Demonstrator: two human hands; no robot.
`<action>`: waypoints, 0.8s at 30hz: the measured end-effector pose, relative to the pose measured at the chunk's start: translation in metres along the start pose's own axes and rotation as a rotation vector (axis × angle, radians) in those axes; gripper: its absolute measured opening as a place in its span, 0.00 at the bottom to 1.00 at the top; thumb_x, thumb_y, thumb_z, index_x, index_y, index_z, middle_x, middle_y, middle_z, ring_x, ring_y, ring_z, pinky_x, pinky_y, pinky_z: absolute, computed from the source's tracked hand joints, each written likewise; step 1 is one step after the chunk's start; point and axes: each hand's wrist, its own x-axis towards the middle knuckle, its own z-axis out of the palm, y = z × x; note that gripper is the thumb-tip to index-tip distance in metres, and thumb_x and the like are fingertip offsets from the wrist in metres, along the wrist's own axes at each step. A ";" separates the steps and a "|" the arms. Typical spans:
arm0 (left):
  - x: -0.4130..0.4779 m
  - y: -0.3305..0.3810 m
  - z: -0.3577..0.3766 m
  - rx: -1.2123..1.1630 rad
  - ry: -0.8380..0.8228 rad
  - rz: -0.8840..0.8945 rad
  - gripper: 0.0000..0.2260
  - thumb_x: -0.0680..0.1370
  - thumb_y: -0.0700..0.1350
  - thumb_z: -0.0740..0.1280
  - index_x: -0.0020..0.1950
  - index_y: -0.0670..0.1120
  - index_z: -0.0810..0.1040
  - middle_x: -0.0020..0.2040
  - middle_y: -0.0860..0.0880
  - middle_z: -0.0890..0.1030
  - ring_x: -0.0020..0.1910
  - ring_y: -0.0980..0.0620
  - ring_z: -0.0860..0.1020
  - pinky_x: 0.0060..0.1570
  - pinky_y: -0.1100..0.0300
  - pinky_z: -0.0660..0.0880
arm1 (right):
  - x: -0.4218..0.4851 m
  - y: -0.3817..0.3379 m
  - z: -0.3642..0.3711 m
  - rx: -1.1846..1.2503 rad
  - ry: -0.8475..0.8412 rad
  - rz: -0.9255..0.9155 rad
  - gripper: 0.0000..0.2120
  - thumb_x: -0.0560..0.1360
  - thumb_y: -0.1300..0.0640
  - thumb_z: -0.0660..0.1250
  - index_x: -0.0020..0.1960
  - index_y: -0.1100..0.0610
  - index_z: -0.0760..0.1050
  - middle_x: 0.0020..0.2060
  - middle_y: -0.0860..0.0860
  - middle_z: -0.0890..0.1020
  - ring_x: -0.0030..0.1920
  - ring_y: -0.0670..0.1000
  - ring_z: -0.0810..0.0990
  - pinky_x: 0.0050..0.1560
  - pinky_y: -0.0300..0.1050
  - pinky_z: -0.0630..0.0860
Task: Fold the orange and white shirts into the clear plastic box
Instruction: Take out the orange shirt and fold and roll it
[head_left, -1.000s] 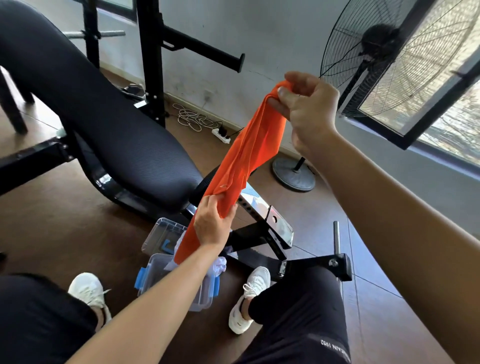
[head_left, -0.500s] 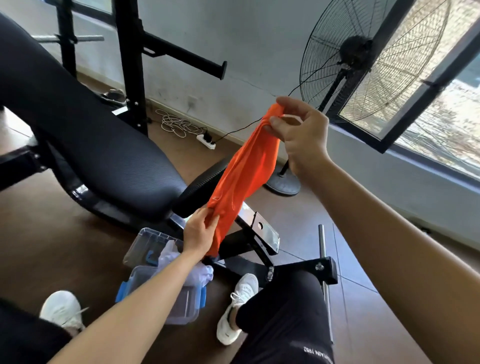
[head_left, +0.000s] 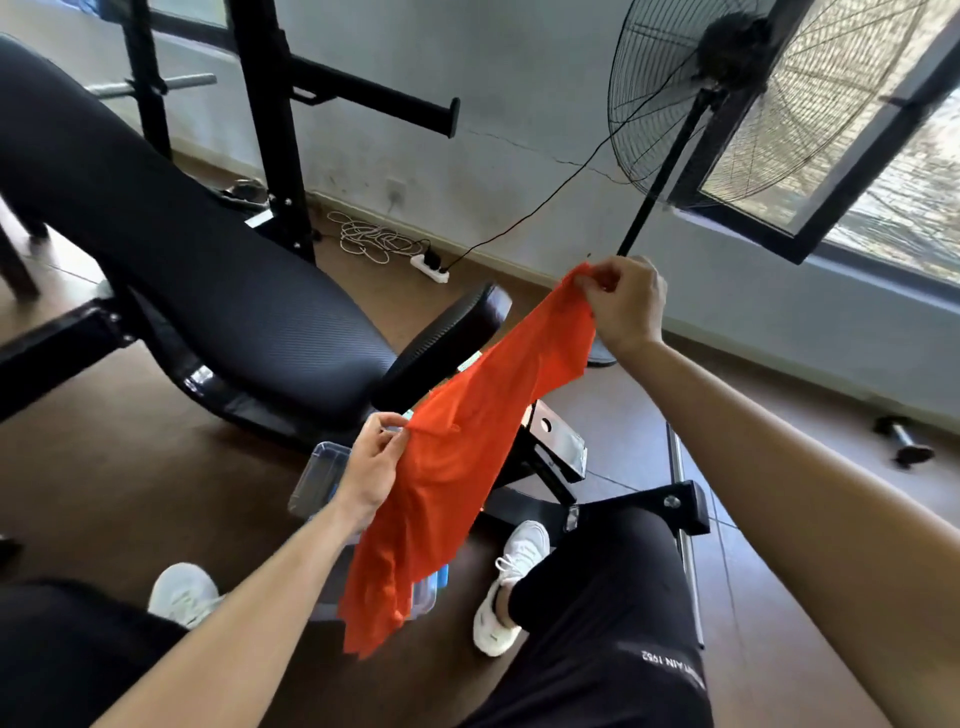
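The orange shirt hangs spread in the air between my hands, its lower end dangling to about knee height. My right hand pinches its upper corner, up and to the right. My left hand pinches an edge lower down on the left. Behind the shirt on the floor stands the clear plastic box with blue latches, mostly hidden by the cloth; its lid shows behind my left wrist. The white shirt is hidden from view.
A black padded weight bench fills the left and middle, its steel frame reaching between my legs. A standing fan is at the back right by the window. A power strip with cables lies by the wall; a dumbbell lies far right.
My hands moved apart and the bunched shirt opened out wider. My right hand dropped lower, and the cloth now covers the box and the white shirt.
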 end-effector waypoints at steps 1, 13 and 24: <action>-0.001 0.001 -0.003 0.025 -0.003 0.023 0.02 0.84 0.40 0.63 0.52 0.44 0.75 0.34 0.51 0.74 0.29 0.62 0.71 0.32 0.70 0.69 | 0.001 0.004 0.000 0.008 0.004 0.039 0.08 0.74 0.55 0.72 0.50 0.56 0.85 0.51 0.57 0.81 0.50 0.54 0.78 0.50 0.39 0.65; 0.003 0.001 -0.010 0.760 -0.032 0.190 0.17 0.62 0.51 0.83 0.38 0.56 0.75 0.42 0.55 0.79 0.41 0.55 0.78 0.46 0.58 0.75 | 0.012 0.033 0.023 0.167 0.037 0.294 0.09 0.68 0.46 0.68 0.41 0.50 0.82 0.38 0.54 0.85 0.39 0.61 0.85 0.45 0.59 0.84; 0.009 0.002 -0.016 0.758 -0.014 0.386 0.03 0.73 0.44 0.78 0.44 0.47 0.86 0.41 0.55 0.85 0.41 0.56 0.83 0.47 0.52 0.80 | 0.015 0.056 0.016 0.154 0.082 0.344 0.10 0.68 0.46 0.68 0.40 0.52 0.80 0.37 0.55 0.85 0.39 0.61 0.85 0.49 0.56 0.84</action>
